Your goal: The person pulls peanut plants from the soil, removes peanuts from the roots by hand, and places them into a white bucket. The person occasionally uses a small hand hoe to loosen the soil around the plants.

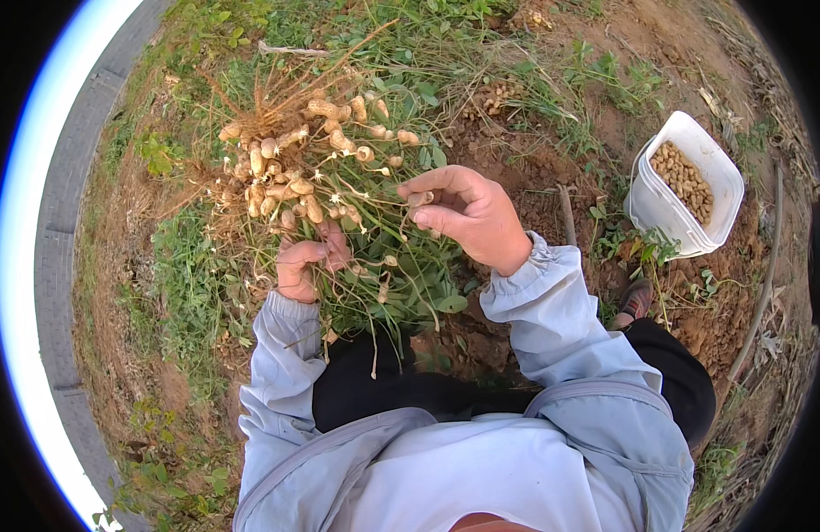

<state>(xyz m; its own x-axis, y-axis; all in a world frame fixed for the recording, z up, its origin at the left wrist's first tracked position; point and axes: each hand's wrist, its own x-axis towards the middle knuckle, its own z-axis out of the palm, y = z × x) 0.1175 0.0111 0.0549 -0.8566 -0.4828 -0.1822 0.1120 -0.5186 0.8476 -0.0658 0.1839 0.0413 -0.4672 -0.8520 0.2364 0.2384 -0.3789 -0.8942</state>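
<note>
My left hand (pixel 310 259) grips the green stems of an uprooted peanut plant (pixel 396 292) just below its pods. Roots point up and away from me, and a thick cluster of peanut pods (pixel 277 189) hangs around them. The leaves spread down toward my lap. To the right of the cluster, my right hand (pixel 473 216) pinches a single peanut pod (pixel 420 199) between thumb and fingers. Thin pegs and small pods trail from the plant close to those fingertips.
A white plastic bucket (pixel 679 233) with peanut pods (pixel 682 181) inside stands on the soil at right, near my shoe (pixel 636 299). A short stick (pixel 567 214) pokes up left of it. More pods (pixel 495 96) lie among weeds ahead. A grey wall (pixel 67 253) borders the left.
</note>
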